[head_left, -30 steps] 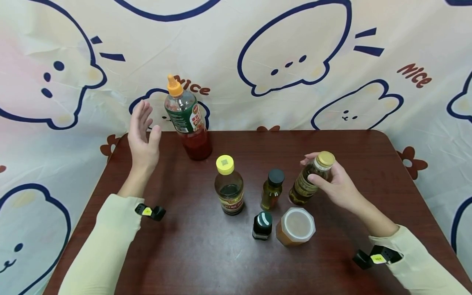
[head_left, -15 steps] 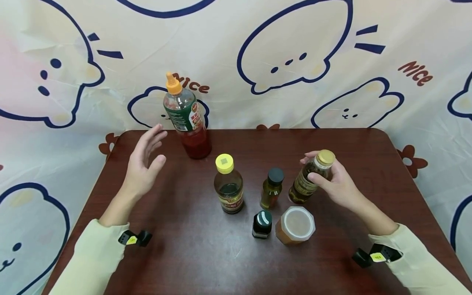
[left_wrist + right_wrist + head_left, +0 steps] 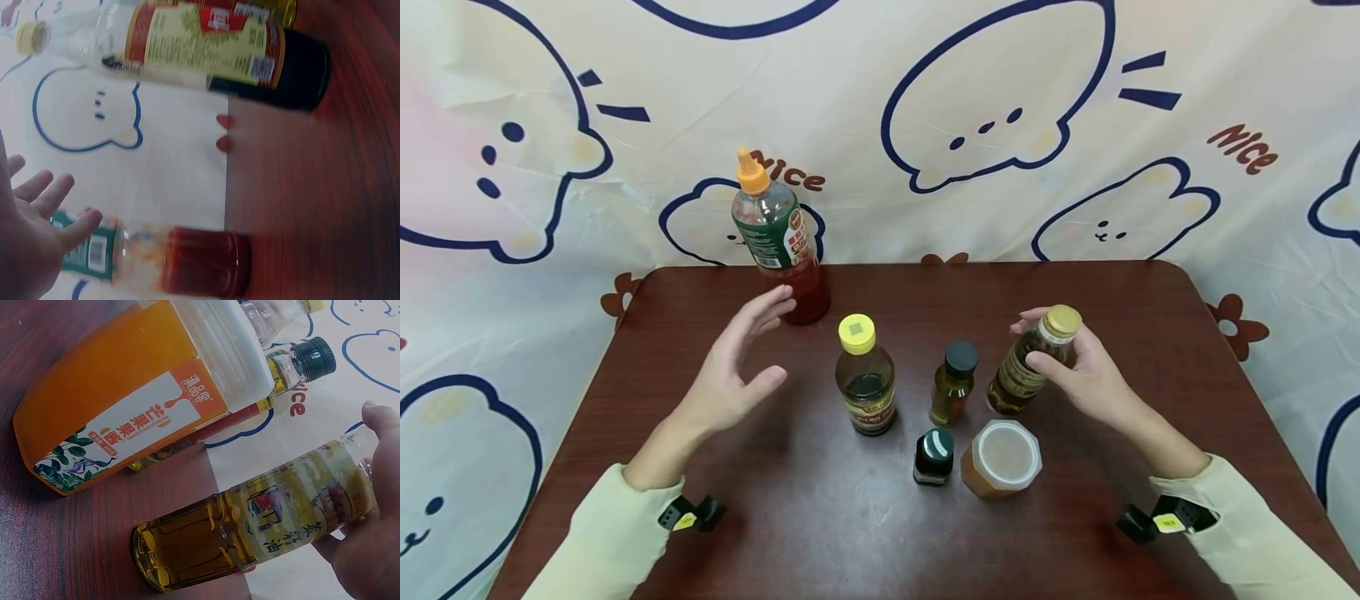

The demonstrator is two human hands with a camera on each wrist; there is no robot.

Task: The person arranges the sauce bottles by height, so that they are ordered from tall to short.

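At nine o'clock from the dark-sauce bottle [image 3: 867, 387], the left hand [image 3: 730, 375] has swung closer, grip spread, apparently available, the right hand [image 3: 1092, 379] clasping the oil bottle [image 3: 1019, 379].

Your head view looks forward and down on the worktop [image 3: 842, 533]; closer in, your wrist views face the backdrop [image 3: 181, 175], tipped sideways; head and left wrist share the sauce bottle [image 3: 780, 237].

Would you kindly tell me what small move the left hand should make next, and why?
Probably ease the left hand toward the yellow-capped bottle: the hand's grip is open and empty, facing that bottle without touching it, while the right hand holds the gold-capped bottle.
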